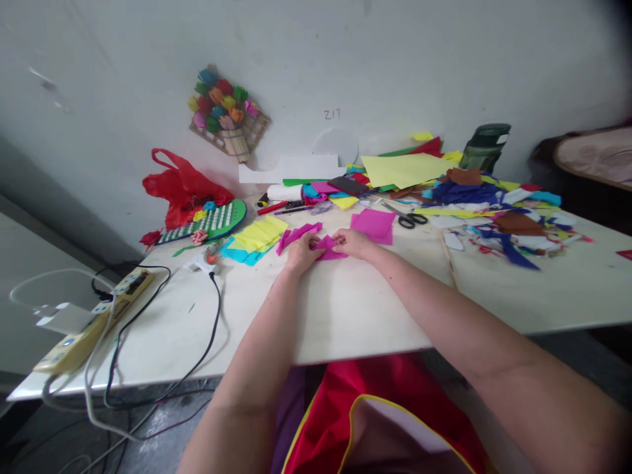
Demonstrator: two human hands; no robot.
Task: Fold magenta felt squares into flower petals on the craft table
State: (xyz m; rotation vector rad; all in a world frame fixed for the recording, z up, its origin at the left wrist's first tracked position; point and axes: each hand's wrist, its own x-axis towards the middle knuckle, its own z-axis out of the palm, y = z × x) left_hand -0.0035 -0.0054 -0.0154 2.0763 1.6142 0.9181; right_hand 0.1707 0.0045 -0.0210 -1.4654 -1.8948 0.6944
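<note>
Both my hands rest on the white table (345,309) around a small folded magenta paper piece (328,246). My left hand (302,251) pinches its left side and my right hand (351,242) pinches its right side, fingers closed on the paper. Just left of it lie other folded magenta pieces (297,234). A flat magenta paper square (374,224) lies right behind my right hand. A stack of yellow paper squares (260,233) sits on cyan paper to the left.
Black scissors (407,218) lie beyond the magenta square. A heap of coloured paper scraps (494,204) covers the right. A red plastic bag (182,187), pens (281,208), a power strip (93,322) with cables and a paper flower bouquet (224,112) on the wall are left.
</note>
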